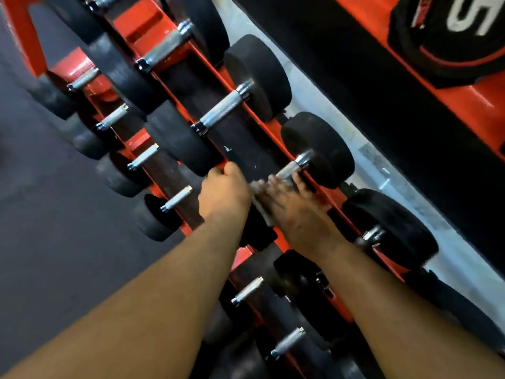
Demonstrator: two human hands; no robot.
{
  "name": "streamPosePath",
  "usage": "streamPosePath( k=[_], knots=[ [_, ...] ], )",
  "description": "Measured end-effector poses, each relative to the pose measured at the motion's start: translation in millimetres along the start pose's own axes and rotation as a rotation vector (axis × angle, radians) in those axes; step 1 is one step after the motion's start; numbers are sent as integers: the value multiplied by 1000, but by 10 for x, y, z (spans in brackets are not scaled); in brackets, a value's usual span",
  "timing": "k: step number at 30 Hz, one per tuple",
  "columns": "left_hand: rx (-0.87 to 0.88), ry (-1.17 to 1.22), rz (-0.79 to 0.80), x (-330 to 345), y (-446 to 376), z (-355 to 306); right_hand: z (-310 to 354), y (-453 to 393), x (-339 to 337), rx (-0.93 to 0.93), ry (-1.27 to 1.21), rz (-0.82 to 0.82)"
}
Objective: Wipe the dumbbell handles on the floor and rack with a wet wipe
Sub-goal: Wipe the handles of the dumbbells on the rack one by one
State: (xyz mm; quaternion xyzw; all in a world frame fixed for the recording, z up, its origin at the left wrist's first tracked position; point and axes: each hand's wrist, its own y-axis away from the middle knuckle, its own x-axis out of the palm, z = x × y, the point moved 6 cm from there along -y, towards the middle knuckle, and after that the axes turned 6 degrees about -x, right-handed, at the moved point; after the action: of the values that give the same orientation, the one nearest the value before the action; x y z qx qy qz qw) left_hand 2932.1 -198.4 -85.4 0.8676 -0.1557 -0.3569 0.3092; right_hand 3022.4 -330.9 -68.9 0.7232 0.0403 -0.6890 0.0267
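Observation:
A red rack (213,67) holds several black dumbbells with knurled steel handles. My right hand (289,206) is blurred with motion and presses a grey wet wipe (263,214) around one steel handle (289,169) on the top tier; the black head (319,149) of that dumbbell sits just beyond. My left hand (222,192) grips the red rail of the rack beside it, fingers curled over the edge. Another handle (222,109) lies further along the same tier.
Lower tiers carry smaller dumbbells with short handles (177,199) (247,291). Dark rubber floor (41,214) lies to the left. A pale strip of floor (382,173) and a black and red wall with a weight plate (451,36) run along the right.

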Motion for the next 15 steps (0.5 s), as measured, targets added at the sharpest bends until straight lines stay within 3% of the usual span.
streamPosePath(
  k=[3, 9, 13, 15],
  knots=[
    [56, -13, -68, -5, 46, 3, -3, 0, 249, -90, 165, 185],
    [45, -16, -122, 3, 54, 12, -52, -488, 277, -101, 192, 135],
    [27, -27, -145, -7, 60, 9, -30, -381, 215, -24, 207, 90],
    [33, -21, -137, 1, 75, 3, 16, -134, 329, -46, 230, 197]
  ],
)
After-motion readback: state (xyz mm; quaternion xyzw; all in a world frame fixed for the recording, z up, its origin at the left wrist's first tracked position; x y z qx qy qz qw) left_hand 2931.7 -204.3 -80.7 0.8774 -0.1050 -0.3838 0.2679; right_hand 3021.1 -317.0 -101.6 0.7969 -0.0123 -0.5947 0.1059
